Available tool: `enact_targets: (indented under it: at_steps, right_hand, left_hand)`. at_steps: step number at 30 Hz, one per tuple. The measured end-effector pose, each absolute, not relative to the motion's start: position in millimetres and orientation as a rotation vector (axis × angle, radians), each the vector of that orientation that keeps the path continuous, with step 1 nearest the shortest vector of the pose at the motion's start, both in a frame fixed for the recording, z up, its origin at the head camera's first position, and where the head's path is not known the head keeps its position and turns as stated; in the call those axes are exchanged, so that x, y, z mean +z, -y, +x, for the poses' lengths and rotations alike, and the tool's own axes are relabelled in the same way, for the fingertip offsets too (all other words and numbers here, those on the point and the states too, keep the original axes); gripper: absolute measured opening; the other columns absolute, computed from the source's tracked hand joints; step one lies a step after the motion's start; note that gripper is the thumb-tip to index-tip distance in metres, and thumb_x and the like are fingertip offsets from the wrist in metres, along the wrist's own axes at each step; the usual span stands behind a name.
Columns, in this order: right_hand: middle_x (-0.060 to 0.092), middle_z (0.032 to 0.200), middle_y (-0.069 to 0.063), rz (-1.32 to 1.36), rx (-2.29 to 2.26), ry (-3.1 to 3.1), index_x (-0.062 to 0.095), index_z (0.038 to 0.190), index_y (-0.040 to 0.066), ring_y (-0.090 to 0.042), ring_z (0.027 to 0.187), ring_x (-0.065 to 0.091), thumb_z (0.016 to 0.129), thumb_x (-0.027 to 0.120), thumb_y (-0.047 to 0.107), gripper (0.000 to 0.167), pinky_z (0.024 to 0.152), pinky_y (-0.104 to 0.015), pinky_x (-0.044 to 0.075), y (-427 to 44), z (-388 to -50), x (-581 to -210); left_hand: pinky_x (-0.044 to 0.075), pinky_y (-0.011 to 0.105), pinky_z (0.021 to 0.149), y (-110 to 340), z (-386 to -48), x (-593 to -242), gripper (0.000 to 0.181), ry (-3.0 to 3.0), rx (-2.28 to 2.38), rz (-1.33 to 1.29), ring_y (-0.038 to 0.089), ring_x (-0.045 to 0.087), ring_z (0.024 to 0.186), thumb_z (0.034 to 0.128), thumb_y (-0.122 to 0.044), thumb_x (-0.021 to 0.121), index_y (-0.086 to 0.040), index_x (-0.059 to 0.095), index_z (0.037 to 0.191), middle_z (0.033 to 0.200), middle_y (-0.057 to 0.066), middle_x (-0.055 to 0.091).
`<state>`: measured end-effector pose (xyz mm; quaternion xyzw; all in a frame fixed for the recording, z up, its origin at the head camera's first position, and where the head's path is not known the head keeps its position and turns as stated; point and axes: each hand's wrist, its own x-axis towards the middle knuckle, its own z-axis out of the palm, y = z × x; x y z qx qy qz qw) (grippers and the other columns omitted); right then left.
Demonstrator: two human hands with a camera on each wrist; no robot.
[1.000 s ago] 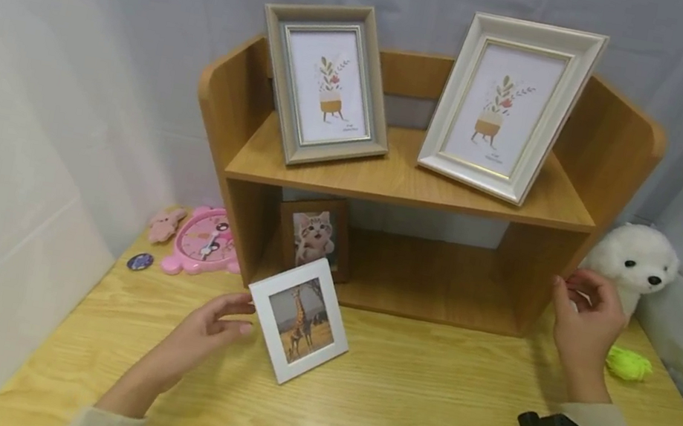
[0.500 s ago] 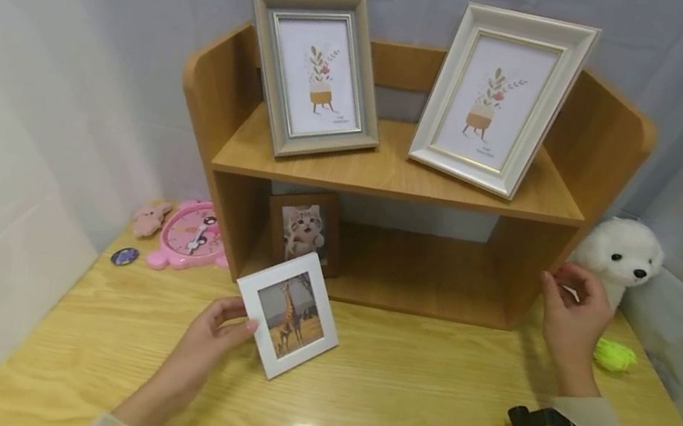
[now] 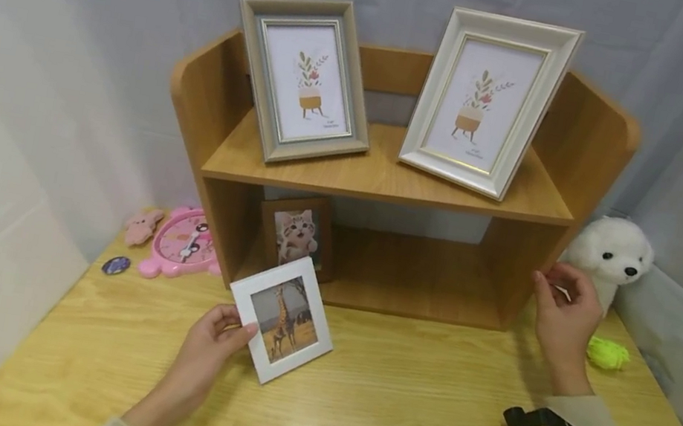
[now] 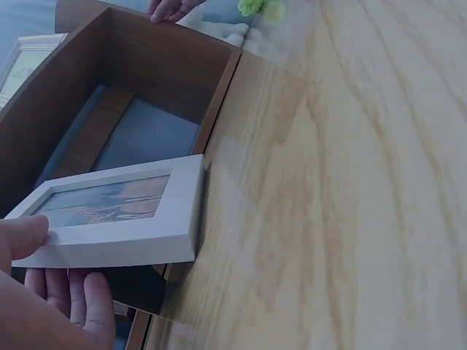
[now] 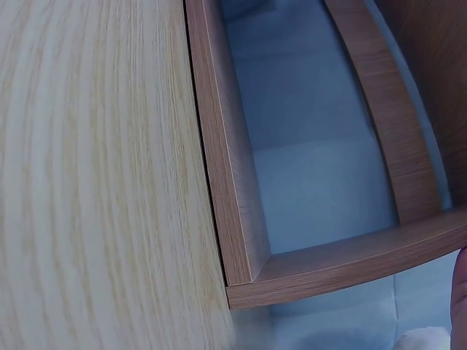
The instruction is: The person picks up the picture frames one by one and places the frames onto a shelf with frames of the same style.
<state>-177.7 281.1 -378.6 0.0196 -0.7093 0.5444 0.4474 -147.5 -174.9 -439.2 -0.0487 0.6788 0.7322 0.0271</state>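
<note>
My left hand [image 3: 207, 345] pinches the left edge of a white photo frame [image 3: 239, 288] with a giraffe picture, thumb on its front and fingers behind. This frame leans tilted before the lower left opening of a wooden shelf [image 3: 412, 278]; whether it touches the table I cannot tell. Behind it, inside, stands a brown photo frame [image 3: 325, 240] with a kitten picture, partly hidden. My right hand [image 3: 567, 322] holds the front edge of the shelf's right side panel between thumb and curled fingers. In the left wrist view the white frame [image 4: 124, 244] lies between thumb and fingers.
On the top shelf stand a beige photo frame [image 3: 271, 145] and a larger white-silver one [image 3: 450, 171]. Left of the shelf lie a pink clock [image 3: 173, 245], a pink toy [image 3: 141, 228] and a purple badge [image 3: 115, 266]. At right are a white plush dog [image 3: 610, 247] and a yellow-green ball [image 3: 608, 354].
The left thumb has come onto the white frame's front, where earlier it was apart from it. The frame's place before the shelf is about the same. The head view has shifted slightly.
</note>
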Motion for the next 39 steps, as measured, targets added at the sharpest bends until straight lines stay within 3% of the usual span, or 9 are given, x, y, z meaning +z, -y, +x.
enact_targets:
  at_steps: [6, 14, 20, 27, 39]
  right_hand:
    - [0.060, 0.089, -0.003, 0.057, 1.312, 1.778, 0.056, 0.104, -0.022, -0.007, 0.083, 0.061, 0.085, 0.067, -0.013, 0.024, 0.073, -0.013, 0.054, -280.2, -176.2, -378.2]
    - [0.063, 0.090, -0.009, 0.025, 1.306, 1.795, 0.057, 0.103, -0.021, -0.005, 0.084, 0.062, 0.085, 0.067, -0.012, 0.022, 0.073, -0.012, 0.053, -279.5, -175.1, -378.0]
    - [0.064, 0.088, -0.012, 0.039, 1.334, 1.765, 0.061, 0.097, -0.018, -0.005, 0.082, 0.063, 0.084, 0.068, -0.013, 0.016, 0.072, -0.012, 0.054, -281.3, -176.3, -379.1]
    - [0.066, 0.087, -0.008, 0.011, 1.390, 1.758, 0.067, 0.094, -0.008, -0.005, 0.080, 0.063, 0.084, 0.071, -0.010, 0.011, 0.070, -0.012, 0.054, -286.7, -179.7, -379.5]
    - [0.063, 0.086, -0.006, -0.015, 1.434, 1.766, 0.063, 0.095, -0.013, -0.006, 0.077, 0.062, 0.084, 0.069, -0.011, 0.013, 0.069, -0.013, 0.054, -284.0, -178.1, -377.6]
  left_hand:
    - [0.055, 0.027, 0.086, 175.1, -147.2, -441.8, 0.028, -2.126, 2.274, -0.160, 0.015, 0.066, 0.092, 0.0913, -0.001, 0.067, 0.007, 0.053, 0.114, 0.108, 0.008, 0.062]
    - [0.059, 0.030, 0.081, 174.5, -145.9, -444.3, 0.026, -2.098, 2.334, -0.262, 0.015, 0.068, 0.085, 0.0848, 0.007, 0.071, 0.007, 0.058, 0.108, 0.101, 0.007, 0.065]
    - [0.059, 0.026, 0.075, 179.4, -149.3, -438.3, 0.024, -2.168, 2.304, -0.265, 0.013, 0.067, 0.081, 0.0850, 0.007, 0.071, 0.006, 0.060, 0.107, 0.096, 0.002, 0.069]
    - [0.059, 0.027, 0.075, 182.0, -155.1, -426.0, 0.025, -2.165, 2.335, -0.183, 0.012, 0.068, 0.081, 0.0871, 0.012, 0.065, 0.008, 0.057, 0.110, 0.089, -0.002, 0.071]
    - [0.059, 0.029, 0.079, 164.0, -167.6, -415.4, 0.025, -2.164, 2.324, -0.101, 0.013, 0.066, 0.082, 0.0869, 0.014, 0.064, 0.011, 0.057, 0.111, 0.092, 0.004, 0.069]
